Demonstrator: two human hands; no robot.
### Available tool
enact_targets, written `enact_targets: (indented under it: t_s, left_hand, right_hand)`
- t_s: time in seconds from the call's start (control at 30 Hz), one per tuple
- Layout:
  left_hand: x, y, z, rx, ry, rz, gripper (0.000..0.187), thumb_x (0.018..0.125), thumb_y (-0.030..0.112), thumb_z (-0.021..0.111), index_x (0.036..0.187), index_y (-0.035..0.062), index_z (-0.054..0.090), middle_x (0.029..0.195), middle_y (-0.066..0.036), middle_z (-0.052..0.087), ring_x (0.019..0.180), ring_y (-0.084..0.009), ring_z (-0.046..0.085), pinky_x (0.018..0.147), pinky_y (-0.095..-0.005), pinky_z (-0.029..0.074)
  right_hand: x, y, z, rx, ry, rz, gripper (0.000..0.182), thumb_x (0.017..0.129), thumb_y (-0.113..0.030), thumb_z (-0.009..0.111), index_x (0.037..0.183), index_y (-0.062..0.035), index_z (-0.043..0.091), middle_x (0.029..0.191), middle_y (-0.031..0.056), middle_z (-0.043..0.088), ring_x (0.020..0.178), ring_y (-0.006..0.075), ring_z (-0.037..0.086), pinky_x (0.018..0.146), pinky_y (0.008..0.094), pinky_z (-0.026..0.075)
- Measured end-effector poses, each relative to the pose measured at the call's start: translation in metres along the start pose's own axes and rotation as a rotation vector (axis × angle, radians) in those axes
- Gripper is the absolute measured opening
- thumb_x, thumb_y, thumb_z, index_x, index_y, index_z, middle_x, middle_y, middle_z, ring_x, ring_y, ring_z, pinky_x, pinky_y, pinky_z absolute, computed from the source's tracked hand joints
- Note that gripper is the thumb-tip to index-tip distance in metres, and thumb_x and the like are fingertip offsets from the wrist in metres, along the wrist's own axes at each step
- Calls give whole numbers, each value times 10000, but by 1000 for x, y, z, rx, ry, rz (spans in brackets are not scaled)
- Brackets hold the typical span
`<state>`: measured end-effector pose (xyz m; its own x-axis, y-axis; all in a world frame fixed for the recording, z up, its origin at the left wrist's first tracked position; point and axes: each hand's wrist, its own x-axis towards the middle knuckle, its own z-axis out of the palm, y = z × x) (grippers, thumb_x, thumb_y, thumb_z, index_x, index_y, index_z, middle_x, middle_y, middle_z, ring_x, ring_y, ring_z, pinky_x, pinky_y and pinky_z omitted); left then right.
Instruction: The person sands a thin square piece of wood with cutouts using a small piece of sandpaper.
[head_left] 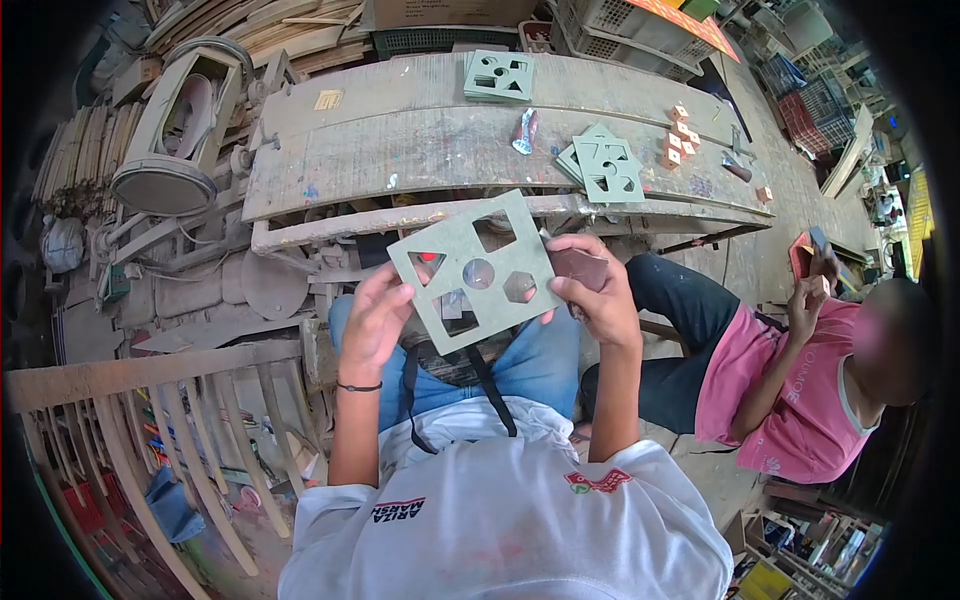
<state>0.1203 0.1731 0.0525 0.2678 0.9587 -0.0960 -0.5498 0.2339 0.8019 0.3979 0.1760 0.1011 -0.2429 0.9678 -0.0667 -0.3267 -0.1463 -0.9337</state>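
Hands first, from my left: my left hand (375, 318) is closed on the lower left edge of the green cut-out board (473, 270), fingers curled against its near face. I hold the board up over my lap, between the two hands and in front of the long wooden surface (400, 140). It sits tilted, its corners pointing up and down, so its diagonal runs roughly from my left hand up toward the right. Triangle, square, circle and hexagon holes show through it. My right hand (598, 295) grips the right edge and also pinches a small dark brown block (580, 268) against that edge. Both hands touch the board; the right one sits slightly higher. Farther right, another person in a pink shirt (770, 385) sits holding something I cannot make out.
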Motion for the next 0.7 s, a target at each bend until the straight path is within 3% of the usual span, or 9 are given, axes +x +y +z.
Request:
enact_targets:
  t_s: [0.17, 0.23, 0.3, 0.37, 0.4, 0.43, 0.5, 0.63, 0.7]
  left_hand:
    - [2, 4, 13, -178, 70, 41, 138, 870, 76, 592, 979, 46, 513, 1040, -112, 569, 850, -227, 596, 763, -360, 491]
    - [4, 16, 20, 31, 178, 151, 142, 872, 70, 588, 991, 55, 512, 1048, -113, 562, 859, -219, 590, 770, -350, 479]
    - [3, 25, 27, 88, 158, 155, 114, 873, 45, 591, 977, 24, 551, 1088, -121, 549, 915, -200, 579, 822, -340, 468]
    - [4, 25, 42, 669, 167, 366, 77, 878, -16, 584, 948, -45, 598, 1133, -116, 561, 943, -213, 607, 831, -344, 493]
    - [5, 17, 47, 700, 178, 396, 112, 841, -42, 605, 949, -72, 607, 1195, -134, 533, 995, -227, 596, 865, -335, 489]
    - [5, 15, 45, 974, 117, 469, 176, 806, -31, 626, 980, -51, 613, 1230, -141, 512, 1018, -251, 591, 872, -345, 486]
    - [2, 10, 59, 1115, 101, 446, 213, 783, -20, 643, 993, -39, 616, 1237, -147, 506, 1014, -273, 588, 881, -358, 479]
    - [-1, -6, 62, 1080, 62, 424, 239, 768, -26, 658, 1006, -38, 629, 1265, -141, 513, 1042, -279, 558, 910, -375, 454]
    - [-1, -10, 58, 1093, 44, 417, 248, 781, -19, 658, 1027, -39, 631, 1270, -156, 502, 1071, -289, 557, 914, -378, 463]
  right_hand:
    - [11, 12, -5, -83, 150, -141, 317, 884, 53, 537, 1197, 2, 531, 1001, 113, 613, 877, 195, 635, 668, 337, 578]
    - [10, 14, -6, -129, 280, -99, 297, 905, 48, 511, 1196, -9, 529, 988, 107, 612, 876, 200, 639, 645, 318, 566]
    - [8, 18, 4, -62, 182, -68, 264, 917, 33, 512, 1175, -20, 532, 965, 103, 607, 864, 202, 642, 640, 315, 566]
    - [5, 21, 20, 130, 59, 82, 229, 935, -58, 555, 1160, -23, 526, 943, 100, 600, 769, 186, 644, 536, 280, 540]
    - [4, 24, 28, 166, 34, 132, 240, 934, -81, 569, 1162, -22, 523, 933, 95, 603, 732, 172, 640, 496, 265, 517]
    - [4, 27, 36, 200, 6, 183, 254, 933, -105, 583, 1164, -21, 520, 922, 89, 605, 695, 158, 635, 455, 251, 495]
    - [5, 37, 52, 162, 68, 162, 250, 928, -115, 597, 1147, -15, 529, 913, 85, 612, 674, 146, 630, 436, 242, 478]
    - [10, 46, 62, 39, 262, 110, 218, 917, -115, 619, 1091, 1, 558, 893, 77, 632, 648, 122, 620, 417, 236, 460]
    - [10, 47, 57, 79, 263, 115, 180, 917, -97, 614, 1062, 1, 575, 891, 87, 638, 648, 140, 629, 424, 241, 468]
